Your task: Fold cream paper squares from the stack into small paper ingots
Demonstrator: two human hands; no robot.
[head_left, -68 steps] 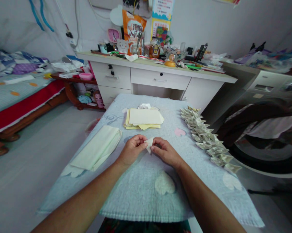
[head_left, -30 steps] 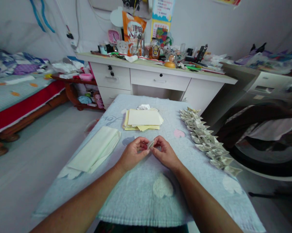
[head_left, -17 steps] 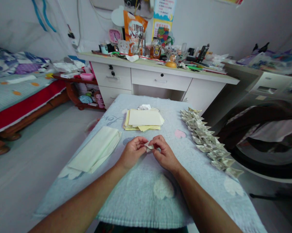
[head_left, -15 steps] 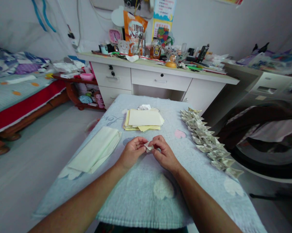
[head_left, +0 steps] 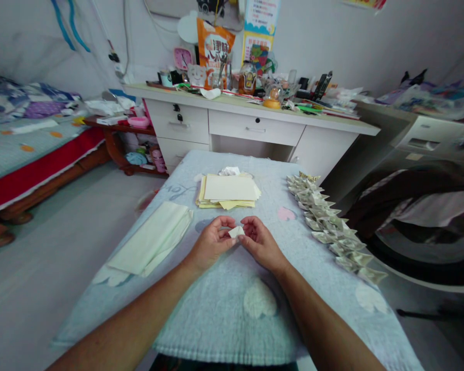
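No wording legible for certain. On the orange bag (head_left: 215, 44): big white Chinese characters, too blurred to read surely. Right of the bag, on the blue-and-yellow wall poster (head_left: 261, 21): lines of Chinese characters, too small to make out. Low right of the bag, on the jar (head_left: 247, 80): an unreadable label. Left of the bag, on the pink clock (head_left: 183, 58): numerals unclear. Well below the bag, on the light blue cloth (head_left: 175, 191): dark script lettering, word uncertain.
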